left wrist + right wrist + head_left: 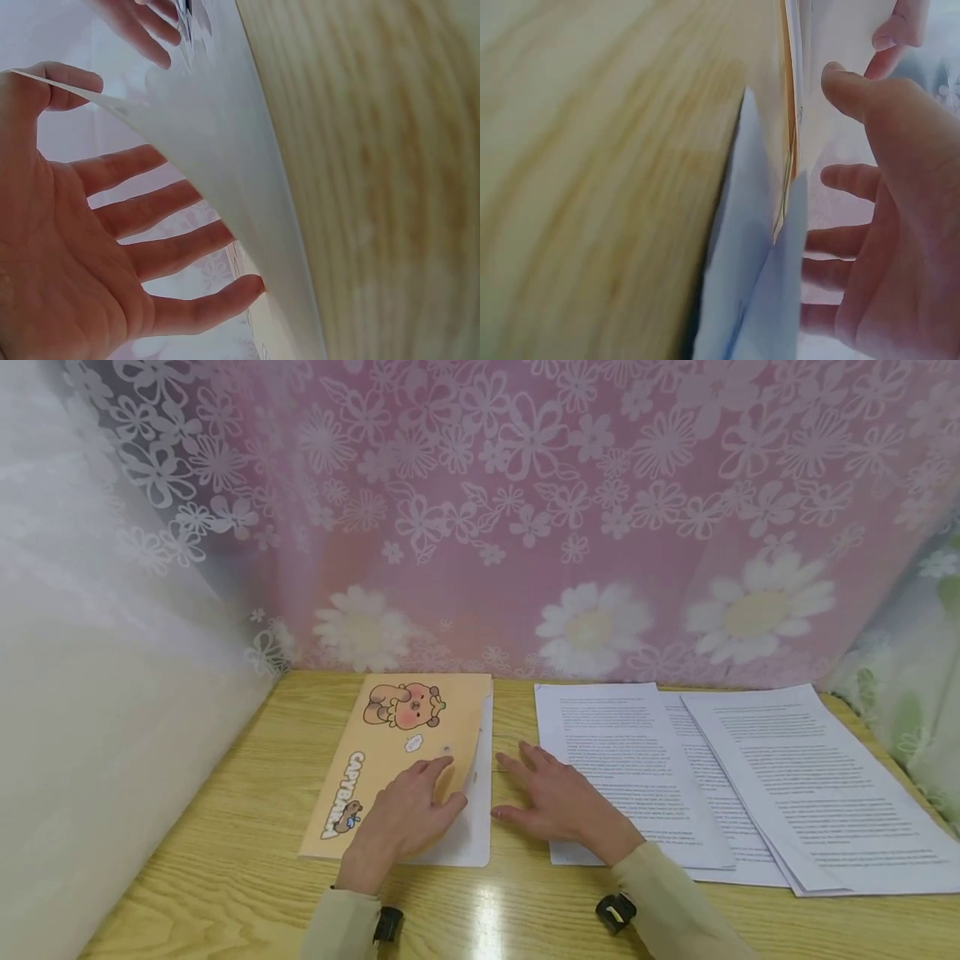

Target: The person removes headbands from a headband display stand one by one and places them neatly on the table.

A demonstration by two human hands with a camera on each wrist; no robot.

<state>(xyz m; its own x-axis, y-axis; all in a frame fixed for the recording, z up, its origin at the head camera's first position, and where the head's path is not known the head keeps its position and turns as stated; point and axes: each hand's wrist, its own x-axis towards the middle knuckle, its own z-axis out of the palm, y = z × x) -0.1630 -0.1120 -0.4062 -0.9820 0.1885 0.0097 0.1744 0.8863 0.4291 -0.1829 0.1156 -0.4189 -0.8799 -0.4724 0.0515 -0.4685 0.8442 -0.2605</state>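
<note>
A peach file folder [386,735] with capybara drawings lies on the table, its right-hand cover edge lifted off a pale inner side [476,835]. My left hand [405,810] holds that raised edge, thumb inside and fingers on the cover. In the left wrist view the cover [217,127] bends up towards the thumb. Between the folder and a stack of printed sheets [615,752], my right hand [558,797] has its fingers spread and grips nothing. The right wrist view shows this hand [900,225] beside paper edges [754,187].
More printed sheets [817,777] overlap at the right of the wooden table [210,852]. A pink flowered curtain [480,593] closes off the back, and a whitish sheet [112,652] hangs along the left side.
</note>
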